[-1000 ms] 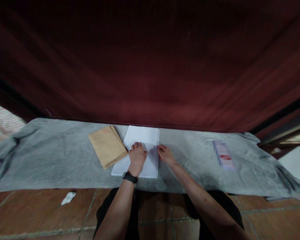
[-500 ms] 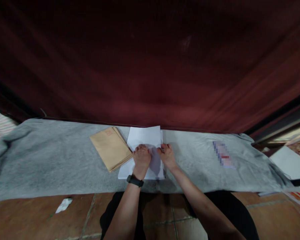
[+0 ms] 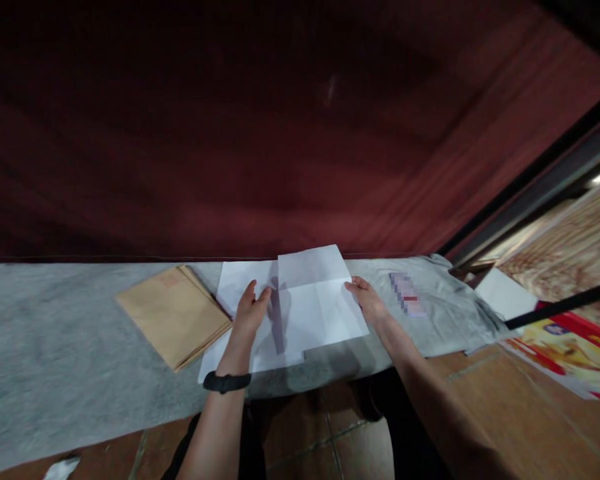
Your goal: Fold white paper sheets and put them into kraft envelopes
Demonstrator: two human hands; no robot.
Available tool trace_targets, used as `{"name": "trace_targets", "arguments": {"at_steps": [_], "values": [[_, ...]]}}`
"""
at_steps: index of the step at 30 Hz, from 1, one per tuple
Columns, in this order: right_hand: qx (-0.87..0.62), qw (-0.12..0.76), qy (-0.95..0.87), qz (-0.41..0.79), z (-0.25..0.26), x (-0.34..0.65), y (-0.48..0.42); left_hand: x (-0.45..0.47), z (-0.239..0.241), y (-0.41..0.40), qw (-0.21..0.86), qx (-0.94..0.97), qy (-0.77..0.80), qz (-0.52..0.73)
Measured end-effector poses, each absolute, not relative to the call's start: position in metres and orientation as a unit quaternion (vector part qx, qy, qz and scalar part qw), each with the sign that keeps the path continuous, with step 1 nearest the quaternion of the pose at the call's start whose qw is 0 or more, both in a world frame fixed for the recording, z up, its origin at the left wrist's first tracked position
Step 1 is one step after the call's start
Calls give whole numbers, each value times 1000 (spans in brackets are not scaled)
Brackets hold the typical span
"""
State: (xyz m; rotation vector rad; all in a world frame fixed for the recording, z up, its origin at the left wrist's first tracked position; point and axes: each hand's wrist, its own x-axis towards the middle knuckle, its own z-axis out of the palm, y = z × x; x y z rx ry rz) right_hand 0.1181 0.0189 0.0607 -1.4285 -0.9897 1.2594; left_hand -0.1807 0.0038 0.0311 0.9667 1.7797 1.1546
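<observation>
White sheet (image 3: 325, 300) has shifted rightward, partly off the paper stack (image 3: 267, 350), since half a second ago; right hand (image 3: 364, 295) went with it. Left hand (image 3: 253, 307), pressed down on the paper before, now has thumb and fingers apart. View has swung right too.

Nearest, bottom of frame: dark-clothed legs (image 3: 415, 427) over brown floor tiles (image 3: 325, 453), white scrap (image 3: 63, 469) at lower left, cut by the frame edge. Black wristband (image 3: 227, 382) on left wrist.

Left hand: half open, over the stack, lower center; holds nothing visible, contact with paper can't be told. Right hand: nearly closed, thumb and fingers pinching the sheet's right edge. Sheet sits just right of center, crease across it, left part overlapping the stack, right part beyond it.

Brown envelopes (image 3: 173, 313) left of center, piled, right corner touching the stack. Pixelated purple item (image 3: 409, 295) right of the right hand, apart from the sheet. All on a gray cloth-covered tabletop (image 3: 70, 360). Red-yellow box (image 3: 570, 347) at right edge, white panel (image 3: 507, 293) near it.

Farthest: dark red backing (image 3: 280, 133) filling upper frame.
</observation>
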Motion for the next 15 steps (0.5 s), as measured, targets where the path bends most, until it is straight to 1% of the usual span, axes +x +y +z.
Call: {"name": "trace_targets", "arguments": {"at_steps": [3, 10, 13, 15], "values": [[-580, 488, -375, 534, 58, 156, 8, -150, 23, 6, 435, 384, 685, 441], [-579, 481, -339, 565, 30, 205, -6, -85, 21, 2, 541, 364, 619, 437], [-568, 468, -348, 581, 23, 212, -5, -68, 19, 4, 545, 349, 624, 439], [-583, 459, -372, 557, 19, 213, 1, -61, 16, 7, 535, 357, 636, 427]]}}
